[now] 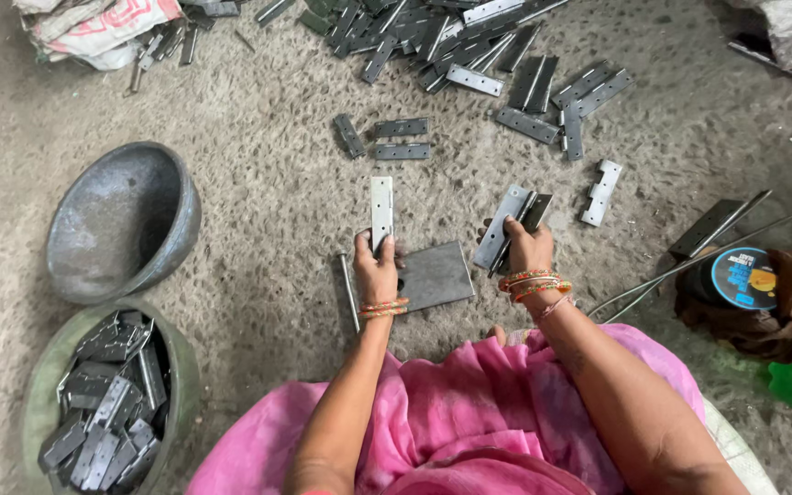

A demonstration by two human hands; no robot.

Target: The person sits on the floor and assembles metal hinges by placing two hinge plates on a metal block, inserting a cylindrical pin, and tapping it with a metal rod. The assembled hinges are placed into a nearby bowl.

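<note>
On the rough concrete floor [258, 211], the left hand [376, 271] is closing around a pale metal hinge leaf [381, 211], holding it upright so the flat, punched strip is sticking out at twelve o'clock from the fist. The right hand [529, 247] is gripping a folded hinge [509, 226], one leaf bright grey and the other darker, tilting toward one o'clock. Between the hands a dull steel plate [434, 275] is lying flat, and a thin rod [348, 291] is lying just beside the left wrist at nine o'clock. At twelve o'clock, a loose heap of hinges [469, 46] is spreading across the floor. At nine o'clock a grey metal bowl [121, 220] is sitting, and at seven o'clock a green basin [48, 367] is holding finished hinges.
</note>
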